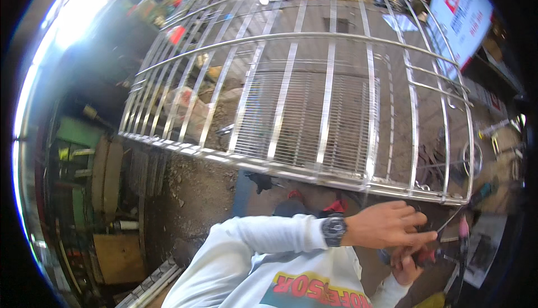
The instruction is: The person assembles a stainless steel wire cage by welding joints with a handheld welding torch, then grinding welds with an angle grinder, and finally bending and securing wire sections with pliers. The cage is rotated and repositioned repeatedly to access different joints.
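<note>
My left hand (389, 225), with a black watch (334, 229) at its wrist, reaches across my body to the right. Its fingers are partly stretched and apart, and nothing shows clearly in them. Just below, my right hand (406, 267) has its fingers curled around a small dark and reddish thing (425, 255), blurred and partly covered. The hands overlap, so contact between them is hard to judge. Above them stands a shiny metal barred frame (291, 173), its near lower rail close to my left hand. A thin rod (450, 219) slants up near my left fingertips.
To the right are a pink-tipped torch-like tool (463, 227), a teal handle (485, 191) and a white printed board (460, 16). Behind the bars a finely slatted metal grate (305, 123) shows. Wooden boards (116, 257) and metal lengths (151, 285) lie at left.
</note>
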Tool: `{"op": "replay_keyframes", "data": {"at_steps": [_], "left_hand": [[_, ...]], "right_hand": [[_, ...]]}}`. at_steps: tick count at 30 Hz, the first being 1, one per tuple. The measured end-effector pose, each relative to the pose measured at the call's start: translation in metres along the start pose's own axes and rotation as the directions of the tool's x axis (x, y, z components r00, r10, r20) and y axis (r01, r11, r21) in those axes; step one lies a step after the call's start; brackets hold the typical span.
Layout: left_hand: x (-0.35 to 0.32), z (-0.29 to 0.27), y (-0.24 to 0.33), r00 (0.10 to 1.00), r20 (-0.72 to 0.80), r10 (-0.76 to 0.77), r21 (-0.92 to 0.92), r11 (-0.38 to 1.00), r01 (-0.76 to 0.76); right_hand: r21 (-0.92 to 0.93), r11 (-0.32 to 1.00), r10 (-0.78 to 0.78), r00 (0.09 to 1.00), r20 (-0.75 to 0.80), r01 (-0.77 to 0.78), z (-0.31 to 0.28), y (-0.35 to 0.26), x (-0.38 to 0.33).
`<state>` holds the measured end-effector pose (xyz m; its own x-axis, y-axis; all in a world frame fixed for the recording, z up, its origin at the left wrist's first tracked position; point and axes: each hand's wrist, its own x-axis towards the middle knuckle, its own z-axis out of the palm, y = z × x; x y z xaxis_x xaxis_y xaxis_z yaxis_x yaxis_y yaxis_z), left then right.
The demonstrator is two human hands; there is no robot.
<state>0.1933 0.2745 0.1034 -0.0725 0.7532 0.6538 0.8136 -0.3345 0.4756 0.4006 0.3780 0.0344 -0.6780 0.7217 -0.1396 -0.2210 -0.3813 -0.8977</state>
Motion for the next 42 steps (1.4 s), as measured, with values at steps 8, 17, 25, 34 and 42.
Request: {"op": "replay_keyframes", "data": {"at_steps": [8, 17, 25, 34, 42], "left_hand": [[0.062, 0.002, 0.014, 0.86, -0.36, 0.361, 0.054, 0.929, -0.367], [0.085, -0.066, 0.03, 0.824, -0.533, -0.192, -0.451, 0.889, -0.085], [-0.083, -0.344, 0.081, 0.632, -0.727, -0.267, -0.244, 0.962, 0.126], [-0.127, -0.45, 0.068, 0.788, -0.172, -0.591, -0.153, 0.807, 0.571], [-0.122, -0.496, -0.013, 0.917, 0.162, -0.364, -0.259, 0.881, 0.395]], "right_hand": [[0.126, 0.912, -0.401, 0.785, 0.471, 0.39, 0.077, -0.077, 0.007], [0.157, 0.912, -0.398, 0.91, 0.117, 0.379, 0.068, -0.108, 0.068], [-0.209, 0.94, -0.301, 0.945, -0.128, 0.271, 0.086, -0.09, 0.078], [-0.594, 0.721, -0.576, 0.786, -0.225, 0.357, 0.115, -0.108, 0.052], [-0.614, 0.71, -0.629, 0.703, -0.331, 0.347, 0.212, -0.098, 0.002]]}}
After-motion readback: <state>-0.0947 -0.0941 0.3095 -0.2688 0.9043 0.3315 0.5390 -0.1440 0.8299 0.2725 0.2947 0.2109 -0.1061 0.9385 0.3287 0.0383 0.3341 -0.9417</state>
